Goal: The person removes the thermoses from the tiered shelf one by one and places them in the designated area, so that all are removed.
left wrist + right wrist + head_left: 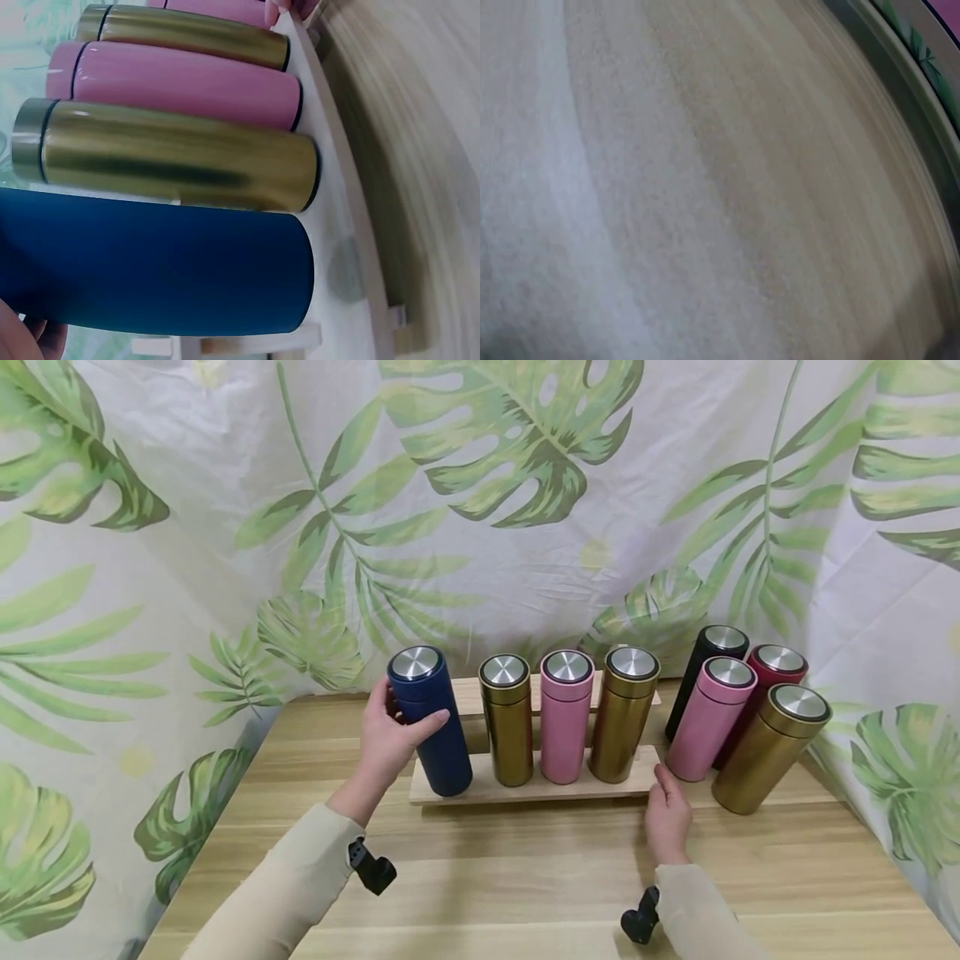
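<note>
My left hand (390, 735) grips a dark blue thermos bottle (442, 743) around its upper part, thumb across the front. The bottle's base is close over the left end of a two-step wooden rack (551, 789); a faint shadow lies on the board beside it in the left wrist view. To its right on the lower step stand a gold bottle (512, 735), a pink bottle (564, 727) and another gold bottle (621, 727), all upright. My right hand (669, 818) holds the rack's right end with its fingertips at the corner.
Right of the rack several more bottles stand close together: a black one (697, 685), a pink one (701, 735), a red one (780, 664) and a gold one (757, 764). A leaf-patterned cloth (525, 552) hangs behind the wooden table (495, 893).
</note>
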Available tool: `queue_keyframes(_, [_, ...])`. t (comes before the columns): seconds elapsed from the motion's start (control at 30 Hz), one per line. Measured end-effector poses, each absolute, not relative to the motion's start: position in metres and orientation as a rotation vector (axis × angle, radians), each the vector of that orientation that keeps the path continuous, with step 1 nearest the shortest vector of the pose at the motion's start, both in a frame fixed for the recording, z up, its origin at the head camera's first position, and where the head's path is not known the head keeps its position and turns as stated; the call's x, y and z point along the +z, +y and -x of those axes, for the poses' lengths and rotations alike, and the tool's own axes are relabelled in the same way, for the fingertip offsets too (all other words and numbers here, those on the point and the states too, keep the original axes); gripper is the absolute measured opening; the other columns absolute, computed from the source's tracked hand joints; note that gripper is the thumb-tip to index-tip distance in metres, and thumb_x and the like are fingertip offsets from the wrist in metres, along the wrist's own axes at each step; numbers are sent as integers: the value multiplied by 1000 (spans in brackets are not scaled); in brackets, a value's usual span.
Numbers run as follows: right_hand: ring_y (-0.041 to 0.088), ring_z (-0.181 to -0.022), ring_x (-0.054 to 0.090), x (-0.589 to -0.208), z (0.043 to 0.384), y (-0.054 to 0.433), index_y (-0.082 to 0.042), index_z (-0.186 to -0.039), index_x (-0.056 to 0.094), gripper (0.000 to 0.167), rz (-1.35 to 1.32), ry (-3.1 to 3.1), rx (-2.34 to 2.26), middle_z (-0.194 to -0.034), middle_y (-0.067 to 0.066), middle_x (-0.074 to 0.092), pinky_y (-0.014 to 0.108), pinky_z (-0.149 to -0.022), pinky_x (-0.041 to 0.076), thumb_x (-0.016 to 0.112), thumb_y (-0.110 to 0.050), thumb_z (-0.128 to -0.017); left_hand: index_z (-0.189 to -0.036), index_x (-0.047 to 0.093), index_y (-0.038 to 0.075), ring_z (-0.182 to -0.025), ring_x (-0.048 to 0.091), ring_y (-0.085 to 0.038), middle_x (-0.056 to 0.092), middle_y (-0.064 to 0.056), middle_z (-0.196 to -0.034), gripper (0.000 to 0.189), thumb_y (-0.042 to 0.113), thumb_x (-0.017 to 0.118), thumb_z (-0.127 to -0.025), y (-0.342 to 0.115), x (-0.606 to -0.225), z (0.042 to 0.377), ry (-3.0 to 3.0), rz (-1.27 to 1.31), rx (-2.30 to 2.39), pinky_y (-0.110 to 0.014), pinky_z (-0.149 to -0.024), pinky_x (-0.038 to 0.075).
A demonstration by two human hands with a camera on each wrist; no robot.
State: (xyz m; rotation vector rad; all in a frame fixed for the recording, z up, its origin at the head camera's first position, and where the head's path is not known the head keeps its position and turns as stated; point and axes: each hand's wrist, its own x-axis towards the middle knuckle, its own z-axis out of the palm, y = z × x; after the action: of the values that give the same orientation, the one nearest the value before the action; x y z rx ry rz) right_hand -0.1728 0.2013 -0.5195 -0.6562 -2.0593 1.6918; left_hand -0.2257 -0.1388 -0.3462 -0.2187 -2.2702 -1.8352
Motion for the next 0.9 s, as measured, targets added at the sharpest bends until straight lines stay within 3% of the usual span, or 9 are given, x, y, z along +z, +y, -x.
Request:
queue_keyframes(0.37, [32, -134, 32, -520, 173, 202, 5, -134, 44, 40, 574, -2076, 1664, -141, 20, 41, 41, -110, 26, 34, -6, -97, -128, 41, 8, -98, 50, -18, 52, -8, -111, 67, 14, 78, -72, -170, -337, 227, -2181, 75, -1662, -37, -83, 45])
queue_keyframes(0.9, [33, -132, 34, -524, 173, 204, 6, -133, 44, 40, 549, -2102, 1635, -140, 22, 42, 42, -108, 29, 33, -5, -96, -132, 37, 20, -110, 48, -24, 47, -9, -121, 74, 26, 78, -72, -206, -368, 259, -2133, -279, -1547, -45, -94, 42])
